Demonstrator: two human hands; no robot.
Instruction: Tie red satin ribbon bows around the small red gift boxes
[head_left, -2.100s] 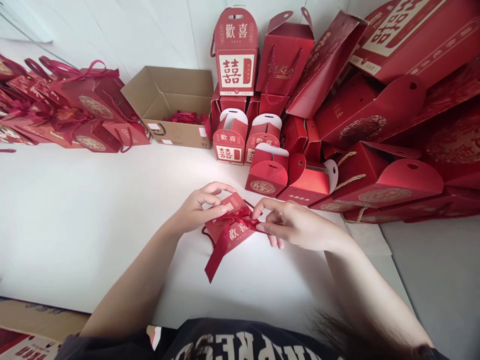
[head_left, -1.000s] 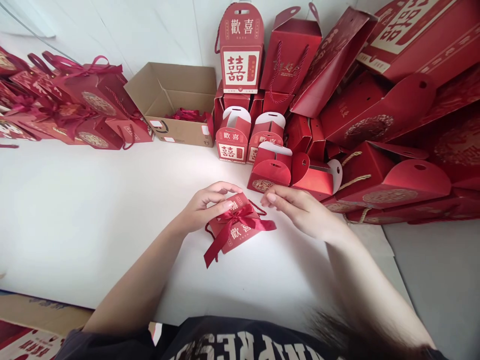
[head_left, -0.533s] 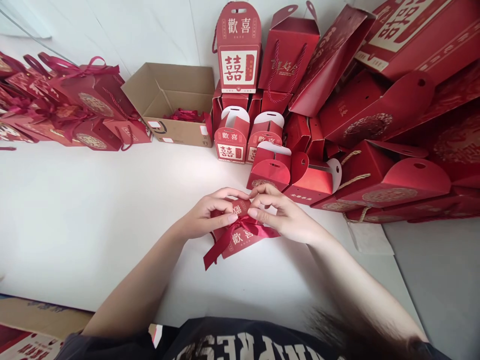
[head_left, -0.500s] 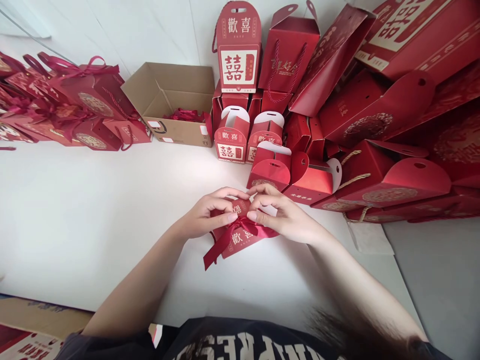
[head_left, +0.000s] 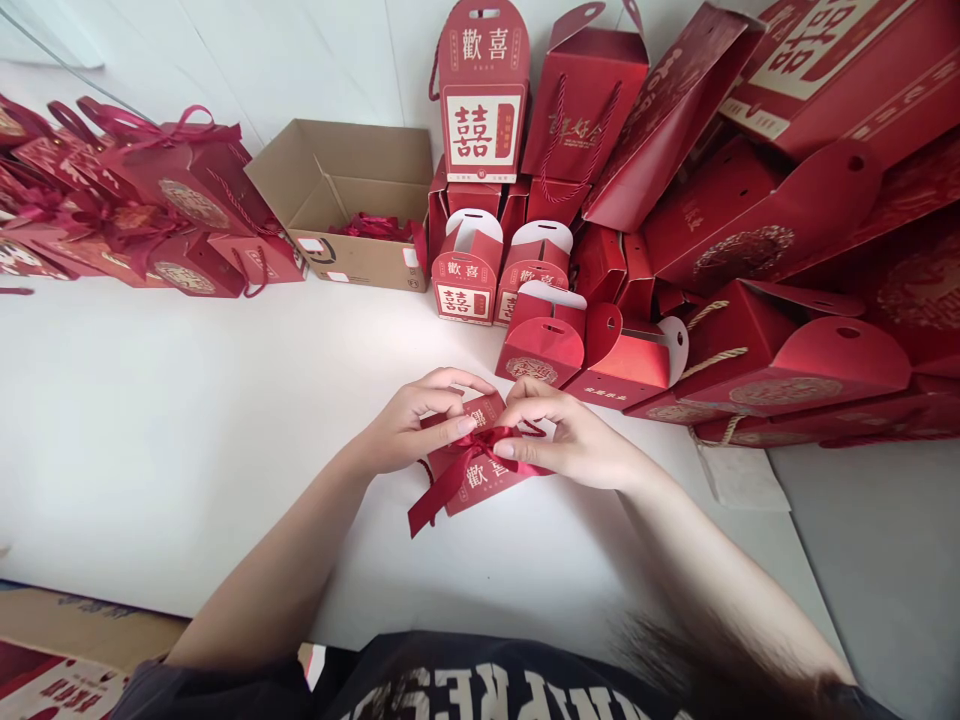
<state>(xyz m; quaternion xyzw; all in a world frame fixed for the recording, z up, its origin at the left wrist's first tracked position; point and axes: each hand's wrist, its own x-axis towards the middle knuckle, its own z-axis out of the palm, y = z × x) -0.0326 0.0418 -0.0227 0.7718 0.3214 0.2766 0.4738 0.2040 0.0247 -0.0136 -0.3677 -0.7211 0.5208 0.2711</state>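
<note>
A small red gift box with gold-white characters lies in front of me on the white table. Across its top runs a dark red satin ribbon, tied in a bow; one tail hangs off toward the lower left. My left hand pinches the bow's left side between thumb and fingers. On the other side, my right hand has thumb and index finger closed on the bow's right loop. Twisted cord handles show at the box's sides. My fingers cover part of the knot.
An open cardboard box holding red ribbons stands at the back. Several red gift boxes are stacked at the back right, close beyond my right hand. Ribboned boxes stand at the back left. Another carton sits at the lower left.
My right fingers have drawn slightly away from the left ones, so more of the bow and box top shows. The head view has shifted slightly.
</note>
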